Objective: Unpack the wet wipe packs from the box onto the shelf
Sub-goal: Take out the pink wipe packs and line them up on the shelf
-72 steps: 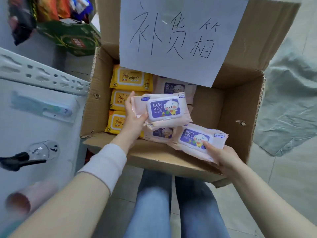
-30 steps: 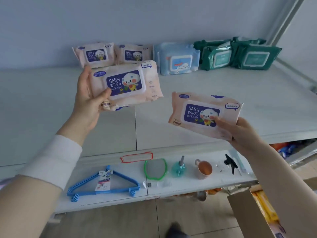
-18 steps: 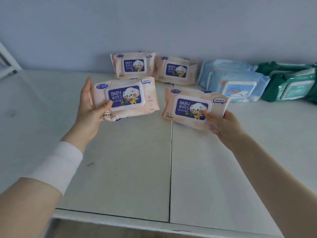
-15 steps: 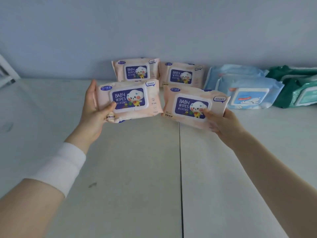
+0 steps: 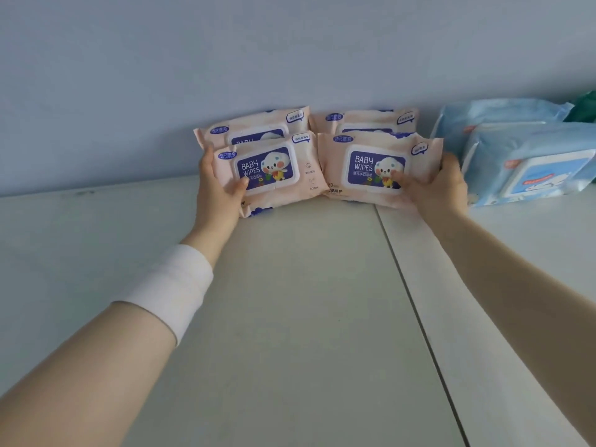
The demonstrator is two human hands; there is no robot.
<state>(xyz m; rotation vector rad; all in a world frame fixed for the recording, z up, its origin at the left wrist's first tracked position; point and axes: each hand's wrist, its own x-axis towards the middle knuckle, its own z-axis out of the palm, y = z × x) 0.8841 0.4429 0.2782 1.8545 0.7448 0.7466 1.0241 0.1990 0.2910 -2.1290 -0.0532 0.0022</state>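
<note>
Two pink baby wipe packs stand side by side at the back of the white shelf (image 5: 290,317). My left hand (image 5: 219,191) grips the left pack (image 5: 274,172) at its left end, thumb on the front. My right hand (image 5: 435,188) grips the right pack (image 5: 364,166) at its right end, thumb on the purple label. Both packs lean tilted against two more pink packs, one behind the left (image 5: 254,125) and one behind the right (image 5: 367,119), which stand against the wall. The box is out of view.
Light blue wipe packs (image 5: 529,156) stand just right of my right hand, with a green pack's edge (image 5: 587,108) at the far right. A seam (image 5: 416,317) runs front to back through the shelf. The blue-grey wall (image 5: 290,59) closes the back.
Both hands moved forward with their packs, from above the shelf to the back row. The packs now lean against the two earlier pink packs.
</note>
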